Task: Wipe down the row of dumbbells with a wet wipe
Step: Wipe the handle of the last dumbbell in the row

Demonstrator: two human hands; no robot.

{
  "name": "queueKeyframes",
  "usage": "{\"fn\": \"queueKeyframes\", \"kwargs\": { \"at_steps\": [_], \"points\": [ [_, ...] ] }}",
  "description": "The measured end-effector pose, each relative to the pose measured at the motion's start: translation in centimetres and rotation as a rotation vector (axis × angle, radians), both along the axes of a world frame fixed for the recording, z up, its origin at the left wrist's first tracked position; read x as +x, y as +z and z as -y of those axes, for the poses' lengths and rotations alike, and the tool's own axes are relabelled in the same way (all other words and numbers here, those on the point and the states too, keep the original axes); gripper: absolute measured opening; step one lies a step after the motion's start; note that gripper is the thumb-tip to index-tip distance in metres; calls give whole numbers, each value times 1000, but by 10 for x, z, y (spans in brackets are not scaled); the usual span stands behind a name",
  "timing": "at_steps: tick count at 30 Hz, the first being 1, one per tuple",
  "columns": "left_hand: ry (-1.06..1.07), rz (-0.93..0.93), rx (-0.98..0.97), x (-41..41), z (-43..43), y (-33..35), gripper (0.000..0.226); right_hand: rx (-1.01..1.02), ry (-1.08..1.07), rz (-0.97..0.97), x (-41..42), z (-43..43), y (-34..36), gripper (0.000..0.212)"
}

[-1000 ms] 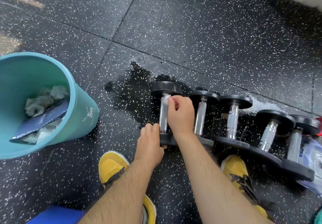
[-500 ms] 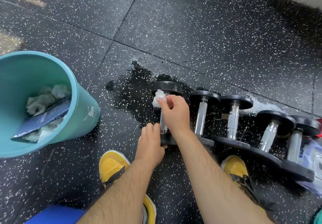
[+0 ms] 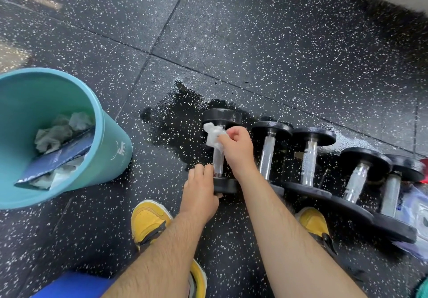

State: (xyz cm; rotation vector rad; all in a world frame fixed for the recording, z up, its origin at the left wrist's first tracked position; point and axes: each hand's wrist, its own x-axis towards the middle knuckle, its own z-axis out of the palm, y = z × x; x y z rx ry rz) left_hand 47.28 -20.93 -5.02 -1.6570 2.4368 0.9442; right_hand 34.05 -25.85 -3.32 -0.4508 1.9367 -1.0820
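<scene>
**Far end of the leftmost handle being wiped**

A crumpled white wet wipe (image 3: 213,135) is being pinched between the thumb and curled fingers of the right hand (image 3: 238,151) and pressed against the far end of a knurled chrome handle. The near head of this small black-and-chrome dumbbell (image 3: 218,162) is being gripped by the left hand (image 3: 200,190), its fingers curled over the edge.

The dumbbell is lying at the left end of the row of dumbbells (image 3: 309,158) on the speckled black rubber floor (image 3: 278,43).

If the left-hand grip is loosened while the wipe is being dragged, the round heads could be set rolling into the neighbour just beside them. Little of the wad is being held, so it could be pulled free by the knurling.

The handle is looking bright, the heads matt black. A dark wet patch (image 3: 176,121) is showing beside it, and a teal plastic bin (image 3: 102,121) holding crumpled wipes is standing well apart to the left.
</scene>
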Motion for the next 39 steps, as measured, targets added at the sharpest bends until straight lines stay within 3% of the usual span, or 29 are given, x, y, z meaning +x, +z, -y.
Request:
{"fn": "queueKeyframes", "kwargs": {
  "at_steps": [5,7,10,13,19,21,24,28,33,37,39],
  "points": [
    [-4,2,7,0,0,2,57,-32,-47,308,1,6,6,30],
    [0,3,9,0,0,1,58,-16,-11,249,-1,5,3,37],
    [-6,9,11,-1,0,0,57,-8,93,94,-5,5,-2,29],
    [-9,13,10,-1,1,0,55,-28,94,116,-4,8,-4,24],
    [-5,5,8,0,0,1,54,40,-294,35,-9,7,-16,27],
    [-3,11,12,-1,0,0,55,97,-324,9,-10,4,-18,27],
    [-1,4,15,-1,0,1,54,133,-280,-74,-6,4,-18,27],
    [2,-4,18,-1,0,1,52,196,-141,-330,4,2,-25,32],
    [12,-8,23,-1,0,-1,49,209,-62,-321,17,14,-29,34],
    [16,-18,23,0,0,-2,50,407,126,-488,20,31,-33,52],
    [11,-15,23,0,0,-2,53,450,213,-464,12,37,-36,57]
  ]
}}
